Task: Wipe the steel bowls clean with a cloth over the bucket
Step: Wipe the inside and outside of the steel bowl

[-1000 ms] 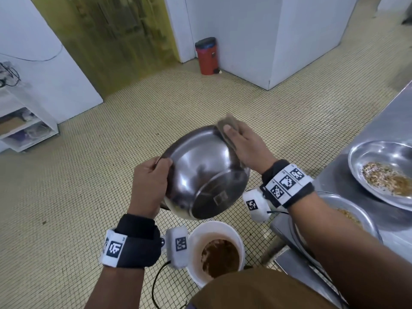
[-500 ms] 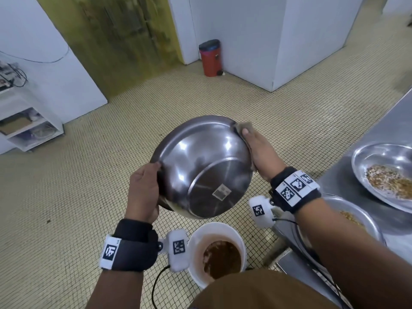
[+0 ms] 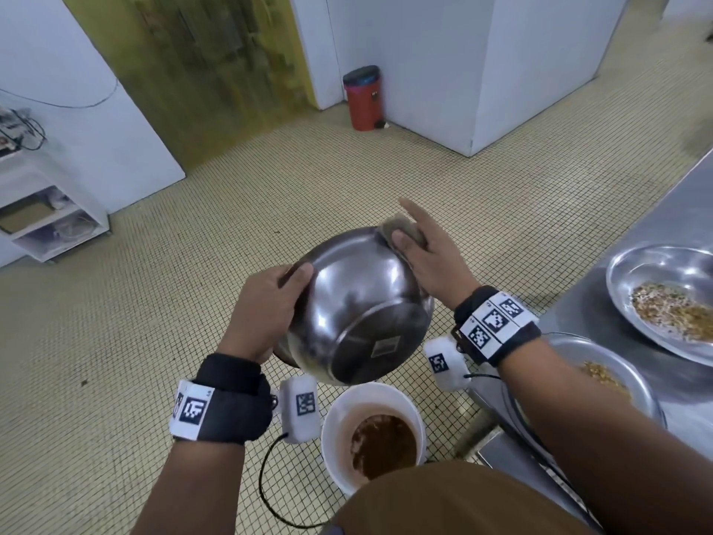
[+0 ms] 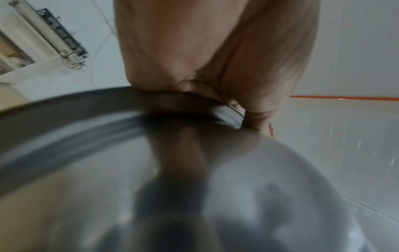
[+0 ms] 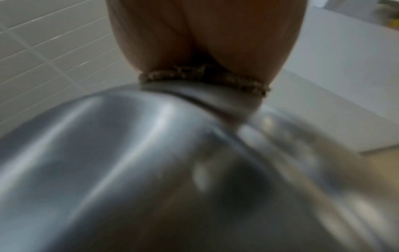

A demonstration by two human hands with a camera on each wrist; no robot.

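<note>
Bowl [image 3: 359,307] position: held in the air above the bucket [image 3: 372,434], tilted so that its flat base, which bears a small label, faces the person and its opening faces away. The bucket stands on the tiled floor and holds brown residue.

Left hand [image 3: 266,310]: clamped on the rim at the bowl's left side, thumb over the outer wall. The left wrist view shows the fingers curled round the rim edge.

Right hand [image 3: 428,260]: presses a folded cloth [image 3: 401,227] against the upper right rim. The thumb pins the cloth; one finger points outward, clear of it.

Handling: the bowl is thin polished steel, so expect it to be rigid, fairly light and slippery, more so if wet. The rolled rim is the securest hold; the smooth curved wall offers little purchase. The cloth is soft and conforms to the curve.

Two further bowls [image 3: 671,299] with food scraps wait on the steel counter [image 3: 656,225] at the right.
</note>
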